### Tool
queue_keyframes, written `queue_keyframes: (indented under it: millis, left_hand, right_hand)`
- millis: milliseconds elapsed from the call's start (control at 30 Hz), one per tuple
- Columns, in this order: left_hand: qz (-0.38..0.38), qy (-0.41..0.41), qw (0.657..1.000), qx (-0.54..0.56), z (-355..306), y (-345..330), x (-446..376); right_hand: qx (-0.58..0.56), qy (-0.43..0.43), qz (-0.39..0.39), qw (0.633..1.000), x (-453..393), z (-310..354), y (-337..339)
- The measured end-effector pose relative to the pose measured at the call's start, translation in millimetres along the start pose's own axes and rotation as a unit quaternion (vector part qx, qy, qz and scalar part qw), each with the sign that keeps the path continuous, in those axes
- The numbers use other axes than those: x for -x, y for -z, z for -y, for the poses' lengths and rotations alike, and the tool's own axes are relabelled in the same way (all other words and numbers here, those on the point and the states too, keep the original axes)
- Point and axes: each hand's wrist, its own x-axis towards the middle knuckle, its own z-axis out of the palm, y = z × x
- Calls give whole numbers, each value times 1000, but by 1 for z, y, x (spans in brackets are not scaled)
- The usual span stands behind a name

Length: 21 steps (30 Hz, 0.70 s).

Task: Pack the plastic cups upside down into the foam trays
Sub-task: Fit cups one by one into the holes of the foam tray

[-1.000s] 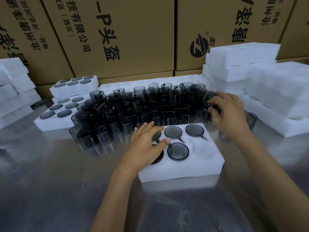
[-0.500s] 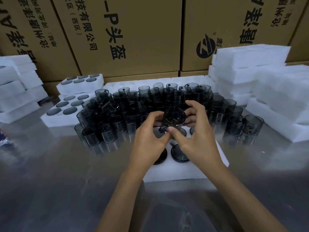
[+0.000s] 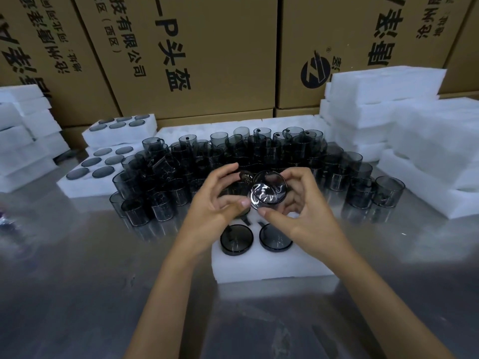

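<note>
Both hands hold one smoky grey plastic cup (image 3: 268,191) above the white foam tray (image 3: 269,265), its round base tilted towards me. My left hand (image 3: 215,203) pinches its left side and handle. My right hand (image 3: 300,211) grips its right side. Two cups (image 3: 236,239) sit upside down in the tray's near holes, the second cup (image 3: 274,240) partly under my right hand. The tray's far holes are hidden by my hands. A dense crowd of upright cups (image 3: 233,161) stands behind the tray.
Filled foam trays (image 3: 103,161) lie at the left, with foam stacks (image 3: 23,133) beyond. Tall foam stacks (image 3: 404,112) stand at the right. Cardboard boxes (image 3: 197,53) wall the back. Several loose cups (image 3: 375,187) stand at the right. Bare metal tabletop (image 3: 77,281) lies near me.
My right hand fetched a cup from the right of the pile and brought it to the middle. Both hands now hold it and have turned its base towards me.
</note>
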Motion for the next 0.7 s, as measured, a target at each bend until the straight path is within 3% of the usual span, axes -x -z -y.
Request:
queue_keyframes:
  millis: [200,467,567,700]
  left_hand:
    - [-3,-31,999,14,-2,-13,1]
    - [5,-72,997,12,-5,-17,2]
    - [-4,-61,998,-8,-4,-18,2]
    - [-20,-48,996,-68,2,-20,2]
  right_hand:
    - [64,45,-67,995,1,-3,-3]
    - [115,72,-83,987,1,-1,-2]
    - [119,27,-55,991,-3,8,15]
    - [26,-97,26,995,-7,10,63]
